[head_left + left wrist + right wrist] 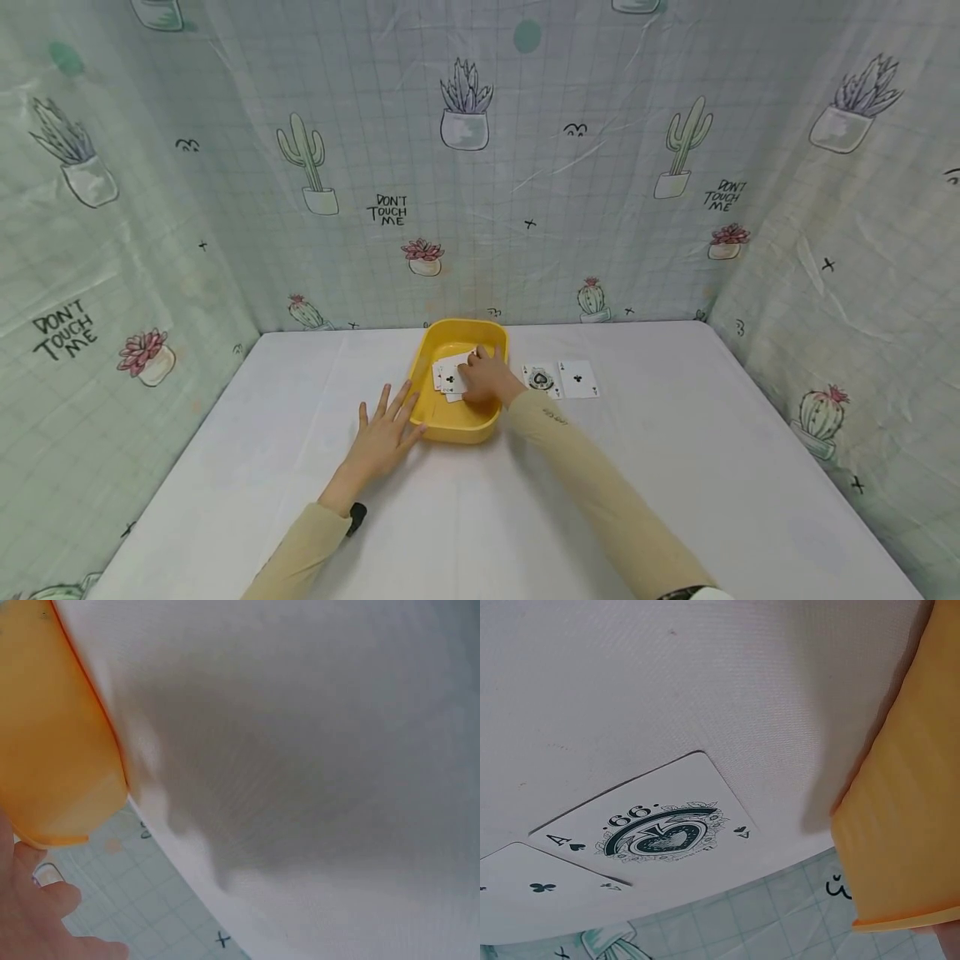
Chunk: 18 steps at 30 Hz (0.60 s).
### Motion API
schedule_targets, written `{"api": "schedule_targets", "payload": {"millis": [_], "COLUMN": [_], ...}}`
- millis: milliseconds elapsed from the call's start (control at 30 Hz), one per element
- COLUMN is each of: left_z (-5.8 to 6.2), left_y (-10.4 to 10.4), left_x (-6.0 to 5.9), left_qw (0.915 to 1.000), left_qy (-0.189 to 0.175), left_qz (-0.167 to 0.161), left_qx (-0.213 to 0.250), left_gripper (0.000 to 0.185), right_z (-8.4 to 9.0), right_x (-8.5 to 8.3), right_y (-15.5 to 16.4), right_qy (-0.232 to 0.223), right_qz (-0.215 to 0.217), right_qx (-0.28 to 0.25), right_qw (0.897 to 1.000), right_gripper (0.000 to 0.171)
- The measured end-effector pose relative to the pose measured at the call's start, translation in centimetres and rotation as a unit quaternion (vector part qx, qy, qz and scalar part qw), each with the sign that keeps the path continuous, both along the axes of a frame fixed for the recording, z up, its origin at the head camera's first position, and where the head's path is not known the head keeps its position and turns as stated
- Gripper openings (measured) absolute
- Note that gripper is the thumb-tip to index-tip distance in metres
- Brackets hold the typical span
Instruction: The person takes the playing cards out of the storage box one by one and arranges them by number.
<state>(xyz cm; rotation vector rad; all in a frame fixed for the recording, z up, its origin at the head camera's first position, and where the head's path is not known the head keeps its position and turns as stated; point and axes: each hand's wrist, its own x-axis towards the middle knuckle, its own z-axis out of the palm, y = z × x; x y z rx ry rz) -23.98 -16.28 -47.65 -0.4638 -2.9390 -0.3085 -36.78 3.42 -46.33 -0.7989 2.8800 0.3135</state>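
Observation:
A yellow plastic basin [450, 433] stands on the white table, with several playing cards [448, 375] lying overlapped inside it; a club card is on top. My right hand [489, 377] reaches over the basin's right side, its bent fingers at the right edge of those cards; I cannot tell whether it pinches one. Spread and fairly straight, the fingers of my left hand [382, 437] rest against the basin's left wall. Right of the basin lie an ace of spades [660, 825] and an ace of clubs [525, 900], both face up.
The white table [480, 517] reaches back to a cloth backdrop [525, 167] printed with potted cacti, which also hangs along both sides. In the right wrist view the basin's outer wall [907, 810] stands a short way from the ace of spades.

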Motion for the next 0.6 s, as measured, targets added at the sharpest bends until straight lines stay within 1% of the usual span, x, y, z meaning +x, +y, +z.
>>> {"api": "schedule_targets", "payload": {"millis": [267, 600], "left_z": [0.07, 0.03], "left_y": [0.06, 0.06], "left_x": [0.22, 0.20], "left_qw": [1.0000, 1.0000], "left_qy": [0.005, 0.006], "left_qz": [-0.001, -0.002], "left_qx": [0.003, 0.001], "left_gripper": [0.062, 0.061], "right_z": [0.10, 0.32], "right_x": [0.18, 0.36], "right_y": [0.11, 0.14], "right_qy": [0.002, -0.010], "right_qz": [0.008, 0.001], "right_qx": [-0.008, -0.015], "right_qw": [1.000, 1.000], "right_gripper": [0.057, 0.056]}}
